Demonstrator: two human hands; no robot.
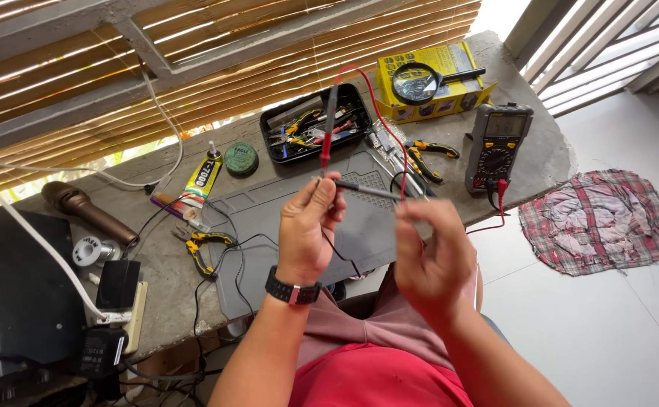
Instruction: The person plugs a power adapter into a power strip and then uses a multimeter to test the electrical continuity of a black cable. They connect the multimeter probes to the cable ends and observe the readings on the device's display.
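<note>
My left hand [308, 230], with a black wristwatch [292, 291] on the wrist, pinches a red test probe [329, 132] that stands upright above the fingers. The probe's red lead [375, 102] arcs over to the grey multimeter [498, 145] on the bench's right end. My right hand [433, 260] holds a black probe [369, 191] nearly level, its tip reaching the fingertips of my left hand. Both hands hover over a grey work mat [360, 234].
On the concrete bench: a black tray of hand tools [275, 120], a yellow box [450, 64] with a magnifying glass [416, 83], yellow-handled pliers [200, 249], a green tin [240, 159], a glue tube [202, 181], a microphone [88, 212], a solder reel [90, 251]. A plaid cloth [597, 220] lies on the floor.
</note>
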